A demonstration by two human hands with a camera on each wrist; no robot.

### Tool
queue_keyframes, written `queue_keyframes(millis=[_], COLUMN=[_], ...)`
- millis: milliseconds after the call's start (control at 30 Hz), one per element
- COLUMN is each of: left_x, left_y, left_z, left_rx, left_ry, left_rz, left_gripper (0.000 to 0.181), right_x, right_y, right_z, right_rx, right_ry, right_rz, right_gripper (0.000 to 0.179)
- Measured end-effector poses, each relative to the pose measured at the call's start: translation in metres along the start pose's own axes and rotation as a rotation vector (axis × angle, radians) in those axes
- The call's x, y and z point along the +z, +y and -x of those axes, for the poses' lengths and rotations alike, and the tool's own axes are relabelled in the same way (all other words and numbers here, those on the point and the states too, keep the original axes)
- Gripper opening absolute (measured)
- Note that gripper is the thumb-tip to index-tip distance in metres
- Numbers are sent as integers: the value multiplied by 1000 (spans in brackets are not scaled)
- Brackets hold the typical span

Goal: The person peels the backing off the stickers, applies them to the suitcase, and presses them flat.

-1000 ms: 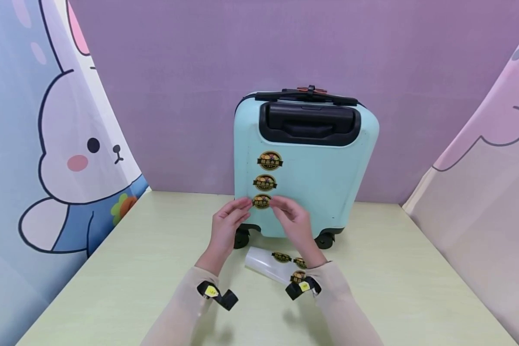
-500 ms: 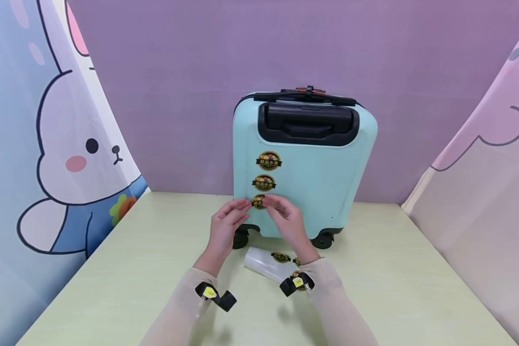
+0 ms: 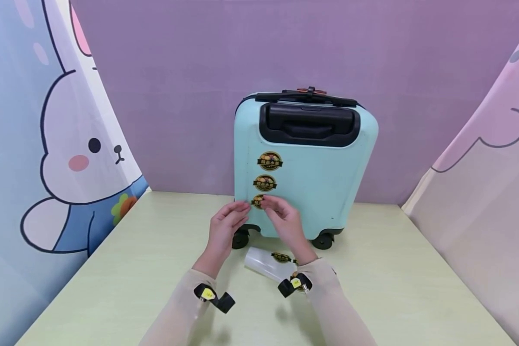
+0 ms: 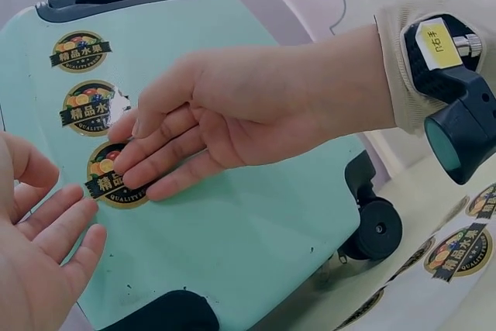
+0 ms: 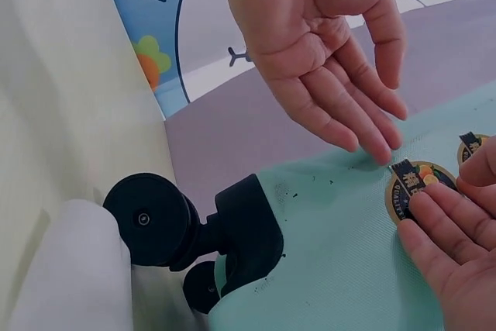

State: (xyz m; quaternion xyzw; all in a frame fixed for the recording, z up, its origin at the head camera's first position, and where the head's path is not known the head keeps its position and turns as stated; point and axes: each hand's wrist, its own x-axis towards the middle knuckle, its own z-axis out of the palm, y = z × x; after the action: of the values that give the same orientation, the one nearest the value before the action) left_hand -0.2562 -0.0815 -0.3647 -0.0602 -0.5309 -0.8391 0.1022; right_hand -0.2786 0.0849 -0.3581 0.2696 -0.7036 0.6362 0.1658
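Note:
A mint-green suitcase stands upright, bearing three round black-and-gold fruit stickers in a column: a top sticker, a middle sticker and a bottom sticker. My right hand lays its fairly straight fingers over the right part of the bottom sticker, hiding some of it. Just left of that sticker is my left hand, its fingers loosely extended and its fingertips close to the sticker's edge; whether they touch the suitcase I cannot tell. In the left wrist view, nothing is pinched by the right hand.
A curled white sticker sheet with several similar stickers lies on the pale table, partly under my right forearm. Black wheels support the suitcase. Behind it hangs a purple cloth, with patterned curtains at both sides.
My right hand has moved slightly left, its fingers sliding from the bottom sticker's right edge further over it. The left hand has barely moved. The suitcase and sheet stay put.

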Motion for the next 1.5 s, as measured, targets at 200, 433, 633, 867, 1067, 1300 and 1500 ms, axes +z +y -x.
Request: queue_keyframes(millis=[200, 433, 633, 867, 1067, 1300, 1500], left_x=[-2, -8, -14, -16, -21, -26, -27], left_y=[-2, -5, -9, -12, -23, -36, -43], left_z=[1, 3, 5, 9, 11, 17, 22], left_rx=[-12, -20, -51, -76, -97, -140, -149], left_ry=[7, 43, 69, 71, 49, 43, 24], left_rz=[0, -19, -19, -47, -93, -130, -155], left_gripper=[30, 24, 19, 17, 19, 17, 20], right_x=[3, 6, 8, 12, 13, 15, 13], right_y=[-1, 0, 1, 2, 4, 2, 1], right_z=[0, -3, -3, -1, -2, -2, 0], right_rx=[11, 16, 3, 9, 37, 88, 123], right_ry=[9, -3, -8, -27, -27, -58, -95], right_rz=[-2, -13, -17, 4, 17, 25, 30], right_gripper=[29, 28, 28, 27, 27, 28, 30])
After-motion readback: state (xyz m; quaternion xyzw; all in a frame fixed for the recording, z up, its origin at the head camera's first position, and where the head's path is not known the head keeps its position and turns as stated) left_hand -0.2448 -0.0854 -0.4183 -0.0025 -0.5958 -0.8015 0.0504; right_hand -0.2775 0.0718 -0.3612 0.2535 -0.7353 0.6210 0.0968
